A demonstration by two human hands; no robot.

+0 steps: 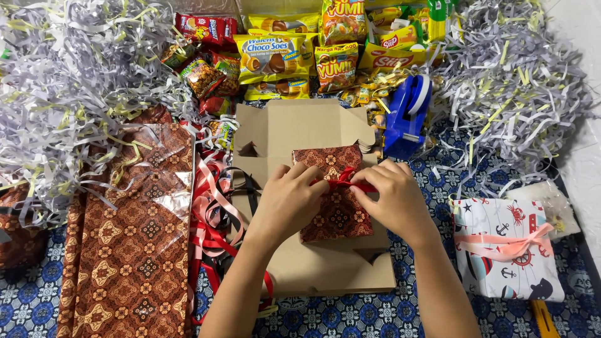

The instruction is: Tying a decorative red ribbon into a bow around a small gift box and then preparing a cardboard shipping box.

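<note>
A small batik-wrapped box [332, 194] (contents hidden) lay on flattened cardboard [313, 263]. The left hand [289, 200] and right hand [391, 197] rested on it, fingers pinching its red ribbon [344, 181].

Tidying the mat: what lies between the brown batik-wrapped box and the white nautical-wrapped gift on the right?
In the head view, only the right hand and bare blue patterned mat.

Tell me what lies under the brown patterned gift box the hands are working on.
The gift box rests on a flattened cardboard sheet, which lies on a blue patterned cloth. The left hand and right hand hold a red ribbon on top. The cardboard directly beneath is hidden.
</note>
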